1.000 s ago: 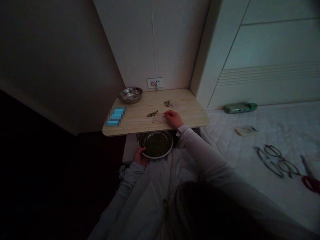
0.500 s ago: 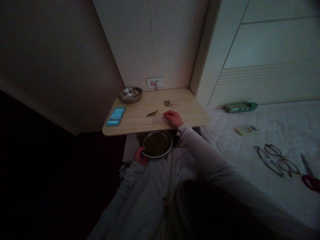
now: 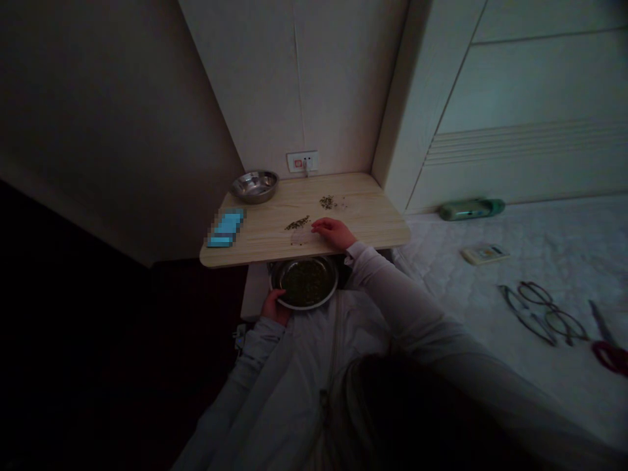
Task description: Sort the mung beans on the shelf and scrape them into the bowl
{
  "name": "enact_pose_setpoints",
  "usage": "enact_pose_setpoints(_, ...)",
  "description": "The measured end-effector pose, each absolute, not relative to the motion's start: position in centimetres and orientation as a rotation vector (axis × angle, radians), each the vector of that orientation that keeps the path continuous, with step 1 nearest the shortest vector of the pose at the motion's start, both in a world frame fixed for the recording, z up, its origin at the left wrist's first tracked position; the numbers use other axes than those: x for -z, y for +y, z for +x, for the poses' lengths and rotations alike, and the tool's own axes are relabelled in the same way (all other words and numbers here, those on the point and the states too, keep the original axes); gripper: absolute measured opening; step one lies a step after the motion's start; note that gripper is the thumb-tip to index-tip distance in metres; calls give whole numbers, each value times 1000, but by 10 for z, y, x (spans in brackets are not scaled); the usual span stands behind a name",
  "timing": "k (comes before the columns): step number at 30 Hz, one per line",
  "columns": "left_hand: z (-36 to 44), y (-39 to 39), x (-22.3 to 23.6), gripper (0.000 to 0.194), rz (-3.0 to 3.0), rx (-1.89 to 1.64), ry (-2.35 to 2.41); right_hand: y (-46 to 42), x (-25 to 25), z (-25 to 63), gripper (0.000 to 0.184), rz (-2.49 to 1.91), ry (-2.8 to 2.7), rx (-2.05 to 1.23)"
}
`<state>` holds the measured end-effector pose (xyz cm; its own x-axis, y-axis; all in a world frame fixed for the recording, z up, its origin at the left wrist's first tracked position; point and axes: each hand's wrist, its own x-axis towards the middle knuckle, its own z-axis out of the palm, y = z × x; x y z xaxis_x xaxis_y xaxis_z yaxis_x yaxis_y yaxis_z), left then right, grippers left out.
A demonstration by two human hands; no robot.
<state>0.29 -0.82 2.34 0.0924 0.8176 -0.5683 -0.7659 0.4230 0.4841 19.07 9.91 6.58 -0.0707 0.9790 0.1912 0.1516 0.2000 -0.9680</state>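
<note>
In the head view my left hand (image 3: 276, 307) grips the near left rim of a metal bowl (image 3: 335, 282), its thumb over the edge. Dark green bits (image 3: 308, 281), too small to name, lie inside this bowl, just below the tabletop's front edge. Over the wooden tabletop (image 3: 265, 245), my right hand (image 3: 334, 233) is closed in a pinch at a thin, see-through piece (image 3: 300, 237), whose kind I cannot make out. Just beyond it lies a narrow strip of green bits (image 3: 297, 224). Farther back sits a second small pile of green bits (image 3: 328, 202).
A second metal bowl (image 3: 255, 188) stands at the back left of the tabletop, with a blurred-out phone (image 3: 226, 227) before it. A wall socket (image 3: 303, 161) is behind. On the bed at right lie a green bottle (image 3: 471, 209), a remote (image 3: 485, 254), glasses (image 3: 537, 294) and scissors (image 3: 608, 356).
My right hand has moved a little to the left over the tabletop, along with the see-through piece. My left hand stays on the bowl.
</note>
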Motion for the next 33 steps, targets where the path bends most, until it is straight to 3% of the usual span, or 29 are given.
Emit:
enact_pose_setpoints(21,0,-5,-15,28,122,-1235,882,92,-75,191,9,-1160,-1474,-1045)
enact_pose_setpoints(33,2,-5,-10,28,218,-1278,879,96,-63,199,13,-1221,-1255,-859)
